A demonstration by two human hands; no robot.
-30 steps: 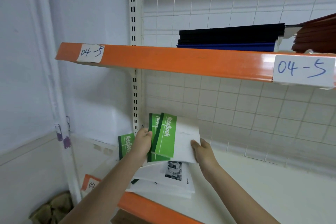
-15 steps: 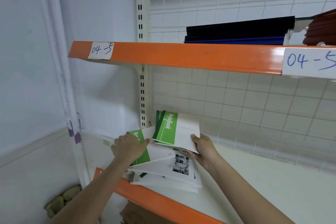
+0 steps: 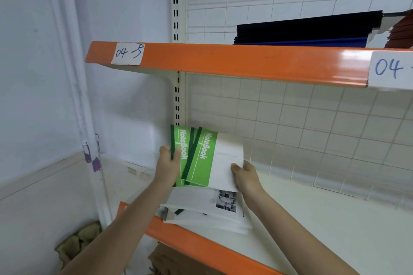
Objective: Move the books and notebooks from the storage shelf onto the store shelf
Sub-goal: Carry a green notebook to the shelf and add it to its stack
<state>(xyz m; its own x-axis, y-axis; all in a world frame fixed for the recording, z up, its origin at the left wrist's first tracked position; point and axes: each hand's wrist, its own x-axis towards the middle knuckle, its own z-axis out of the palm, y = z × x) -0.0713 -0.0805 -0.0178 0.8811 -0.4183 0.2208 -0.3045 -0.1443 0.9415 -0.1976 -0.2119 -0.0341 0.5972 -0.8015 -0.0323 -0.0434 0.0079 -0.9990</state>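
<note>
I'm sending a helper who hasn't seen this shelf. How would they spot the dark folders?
Find the upper orange shelf labelled 04-5. On it, toward the right, lies a flat stack of dark folders, black above blue. The reddish-brown stack beside it differs only in colour.

- I read "NoteBook" in white letters on the green cover of the front notebook [image 3: 207,158].
- The same word stands on the notebook behind it [image 3: 182,147].
- A white label [image 3: 127,53] on the upper shelf's orange edge [image 3: 234,60] says "04-5".
- A second label [image 3: 391,69] at right shows only "04".
</note>
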